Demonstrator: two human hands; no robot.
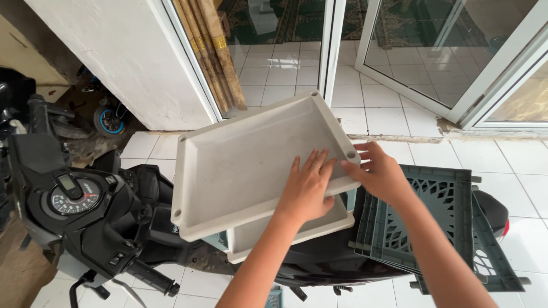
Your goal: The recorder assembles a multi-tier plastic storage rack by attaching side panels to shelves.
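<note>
Across the black scooter [85, 222] seat at frame centre rests a white rectangular plastic tray [240, 159], stacked on a second tray [319, 225]. It looks rigid, light and smooth; grip is best at the raised rim. Long axis runs from 8 to 2 o'clock, open face up. At 4 o'clock lean grey-green lattice panels [434, 222]. Left hand [308, 188] lies flat, fingers spread, on the tray floor. Right hand [379, 171] curls over the right corner rim.
</note>
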